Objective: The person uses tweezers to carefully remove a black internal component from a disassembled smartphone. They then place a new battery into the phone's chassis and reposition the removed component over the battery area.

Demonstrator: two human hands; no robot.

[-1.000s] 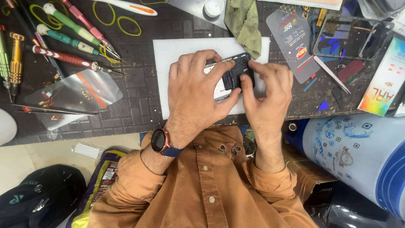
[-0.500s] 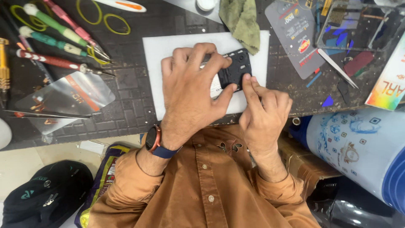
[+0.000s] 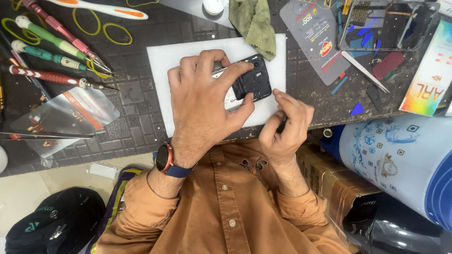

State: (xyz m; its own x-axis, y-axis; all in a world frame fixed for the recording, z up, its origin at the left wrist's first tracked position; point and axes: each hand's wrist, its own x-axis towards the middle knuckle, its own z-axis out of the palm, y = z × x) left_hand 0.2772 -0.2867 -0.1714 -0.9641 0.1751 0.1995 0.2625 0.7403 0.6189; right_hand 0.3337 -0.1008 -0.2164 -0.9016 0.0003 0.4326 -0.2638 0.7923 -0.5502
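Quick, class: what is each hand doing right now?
Left hand: closed on the opened phone, holding it on the white mat.
Right hand: fingers pinched; contents cannot be told.

Opened phone (image 3: pixel 252 80): your left hand (image 3: pixel 205 106) covers its left half; you see only the dark inner frame at the right.
Right-hand tool: your right hand (image 3: pixel 285 127) closes round something dark and thin; its kind cannot be told.
Screwdrivers (image 3: pixel 52 54): their handle ends are cut off by the left edge.
White-and-orange tool (image 3: pixel 96 7): cut off by the top edge.
White cap (image 3: pixel 214 5): only its lower part shows.
Blue-and-white drum (image 3: pixel 400 162): runs off the right edge.
Black bag (image 3: pixel 49 221): partly out of frame at the bottom left.
Small parts in clear tray (image 3: pixel 388 23): too small to identify.
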